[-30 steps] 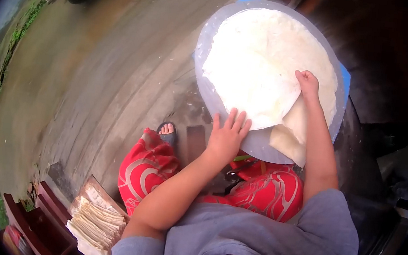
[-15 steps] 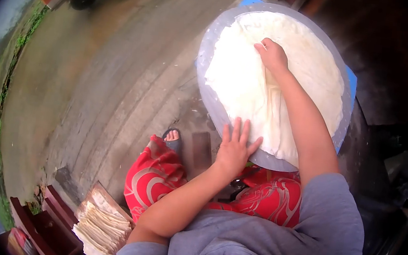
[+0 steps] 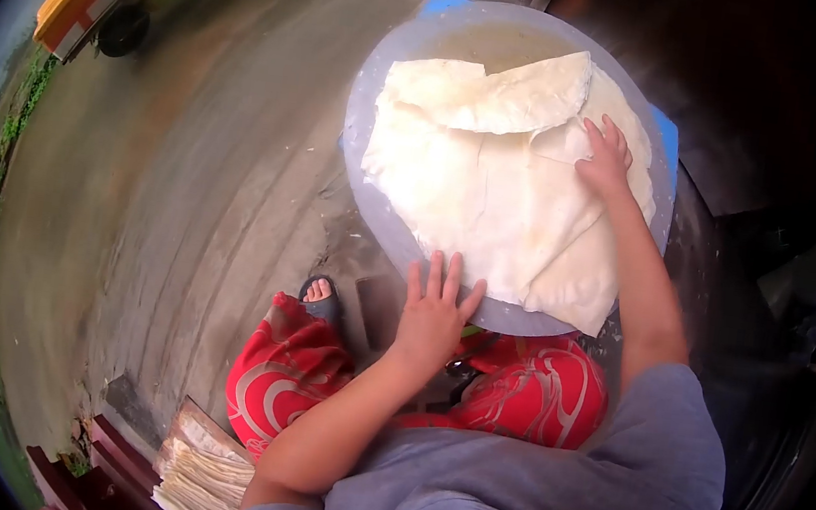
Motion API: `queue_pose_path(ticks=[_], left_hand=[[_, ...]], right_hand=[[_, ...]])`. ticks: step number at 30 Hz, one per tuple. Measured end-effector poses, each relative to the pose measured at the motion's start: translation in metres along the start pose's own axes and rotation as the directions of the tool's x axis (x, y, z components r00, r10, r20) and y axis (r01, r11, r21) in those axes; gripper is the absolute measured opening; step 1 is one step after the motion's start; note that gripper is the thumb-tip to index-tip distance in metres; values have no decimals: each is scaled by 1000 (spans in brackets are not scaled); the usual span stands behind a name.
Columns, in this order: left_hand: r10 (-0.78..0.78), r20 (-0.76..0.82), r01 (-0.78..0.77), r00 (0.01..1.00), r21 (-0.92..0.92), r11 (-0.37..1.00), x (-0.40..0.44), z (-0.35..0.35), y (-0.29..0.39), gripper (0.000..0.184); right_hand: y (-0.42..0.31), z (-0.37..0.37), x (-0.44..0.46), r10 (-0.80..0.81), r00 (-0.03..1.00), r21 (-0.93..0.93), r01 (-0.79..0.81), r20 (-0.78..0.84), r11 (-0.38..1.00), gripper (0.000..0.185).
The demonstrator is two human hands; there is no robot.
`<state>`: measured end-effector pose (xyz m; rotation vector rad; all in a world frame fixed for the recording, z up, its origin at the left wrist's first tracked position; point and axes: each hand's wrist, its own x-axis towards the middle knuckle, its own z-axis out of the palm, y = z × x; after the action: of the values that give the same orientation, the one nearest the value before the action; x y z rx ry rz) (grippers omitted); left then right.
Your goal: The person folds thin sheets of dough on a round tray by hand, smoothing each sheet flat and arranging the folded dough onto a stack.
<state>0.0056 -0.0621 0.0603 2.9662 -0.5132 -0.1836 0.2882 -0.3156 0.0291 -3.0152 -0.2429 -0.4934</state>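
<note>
Large, thin, cream-coloured sheets (image 3: 476,187) lie on a round, pale grey board (image 3: 382,81) before me; whether they are dough or bean curd skin I cannot tell. Their far edge is folded back toward me in a flap (image 3: 506,100). My left hand (image 3: 431,320) rests at the near left edge of the board, fingers stretched out, the tips by the sheets' border. Toward the right side, my right hand (image 3: 607,159) lies on the sheets with its fingers apart, beside the end of the flap. Neither hand grips anything.
A stack of folded pale sheets (image 3: 201,478) sits on a board at lower left, near dark red wooden pieces (image 3: 117,469). Blue corners (image 3: 667,144) show under the round board. An orange-and-white wheeled object (image 3: 76,4) stands at upper left on the concrete floor (image 3: 208,152).
The far part of the sheets has been folded toward me, baring the board behind. My right hand has let go of the sheet and moved right and nearer. My left hand stays at the edge.
</note>
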Motion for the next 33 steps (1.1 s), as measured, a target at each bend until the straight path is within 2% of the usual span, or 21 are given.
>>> queue_pose_path(ticks=[1,3,4,6,8,9,11,12,14,15,16,18,19,21,22,24,27,28,30,32,33], left_hand=[[2,6,-2,1000,9,1000,0,0,0,58],[1,10,-1,1000,24,1000,2,-1,0,59],[-1,7,1,1000,23,1000,2,-1,0,60],[1,12,-1,1000,25,1000,0,-3,2,60],[10,54,-13,998,49,999,1,-8,1,60],[7,55,-10,998,50,999,1,-7,1,60],[11,-5,-11,1000,67,998,0,-3,2,58],[10,-5,-10,1000,69,998,-1,-1,3,58],[10,-34,-7,999,94,996,0,0,4,56],[5,-36,-1,999,99,995,0,1,4,56],[7,-44,-3,999,86,996,0,2,4,54],[2,-47,1,999,75,997,0,2,2,53],[5,-49,-2,999,67,998,0,1,2,53],[12,-49,-9,999,56,998,-1,0,2,52],[11,-54,-8,998,53,999,-1,0,2,53],[14,-66,-11,998,50,999,-1,0,3,53],[18,-31,-16,999,50,999,0,-4,4,54],[12,12,-12,1000,47,999,0,-7,5,55],[23,51,-26,998,43,999,1,-13,5,57],[-6,76,14,997,-98,995,1,-19,5,60],[-6,29,7,1000,-22,1000,1,-21,8,59]], right_hand=[[-13,-1,1,6,1000,2,-6,-4,1000,49],[-36,-4,12,44,958,132,-85,284,988,64],[-50,-14,19,46,958,135,-88,285,987,64],[-74,-36,36,68,919,173,-145,387,974,76],[-86,-32,53,8,954,466,-153,299,872,87],[-94,-35,65,5,954,468,-151,299,871,87],[-112,-40,82,-30,929,787,-295,369,542,97],[-120,-36,83,-31,929,788,-294,368,541,97],[-138,-21,88,-197,917,661,-90,347,745,103],[-148,-16,88,-178,948,475,32,265,879,81],[-150,-14,95,-183,947,480,36,264,876,81],[-153,-12,117,-30,929,303,-90,370,949,49],[-148,-5,128,1,966,292,-79,258,953,33],[-125,-2,157,125,986,376,-159,113,913,35],[-110,-16,173,153,977,440,-205,151,874,37],[-67,-27,204,284,955,413,-295,90,862,37],[14,-52,222,417,899,635,-403,138,659,38],[24,-74,206,459,875,715,-419,153,560,38],[63,-97,179,543,826,760,-449,152,469,36],[105,-117,139,563,816,748,-453,129,485,35],[125,-125,119,598,792,734,-479,124,482,34]])
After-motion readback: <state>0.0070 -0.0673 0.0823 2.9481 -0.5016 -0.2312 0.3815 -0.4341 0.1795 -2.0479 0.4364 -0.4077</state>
